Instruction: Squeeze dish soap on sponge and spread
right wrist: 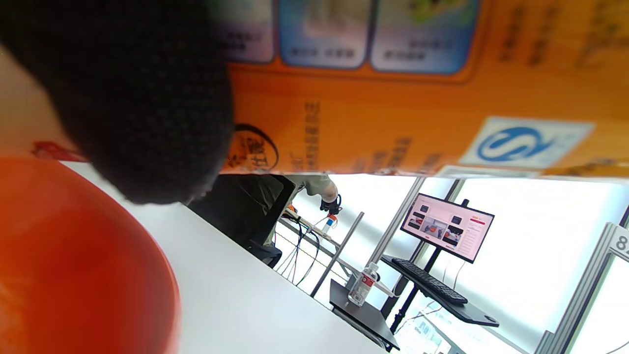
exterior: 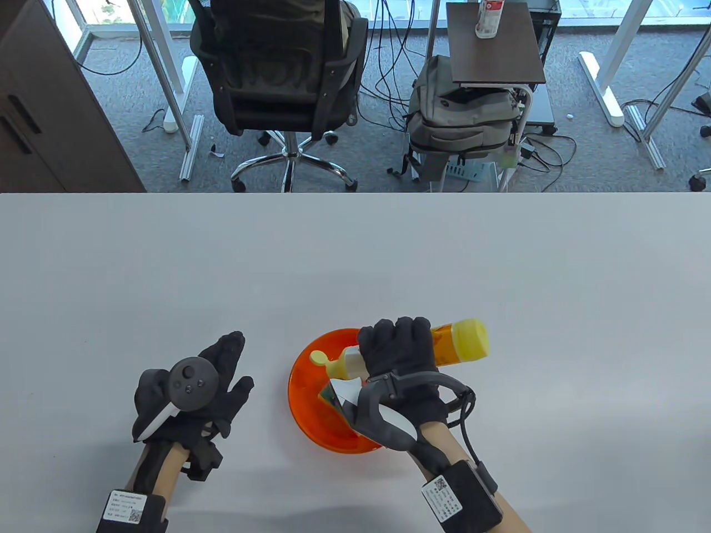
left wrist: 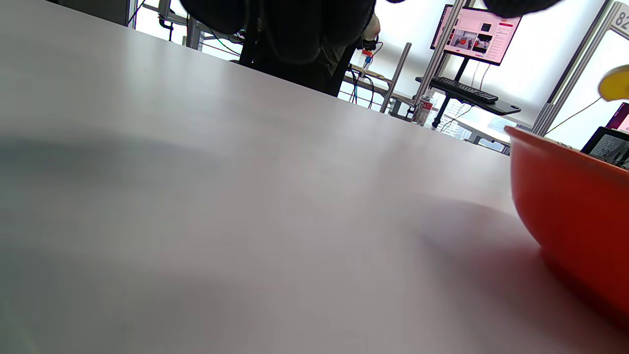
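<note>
The right hand [exterior: 397, 350] is gripping a dish soap bottle [exterior: 450, 344] on its side, its yellow nozzle [exterior: 318, 358] hanging over an orange bowl [exterior: 311, 400]; a partly hidden sponge [exterior: 328, 395] is lying inside. The left hand [exterior: 191, 388] is resting open and empty on the white table [exterior: 355, 261], near the bowl.

Only legible bit: "82" on frame post [left wrist: 620, 19]; soap bottle label [right wrist: 393, 118] print too blurred.
</note>
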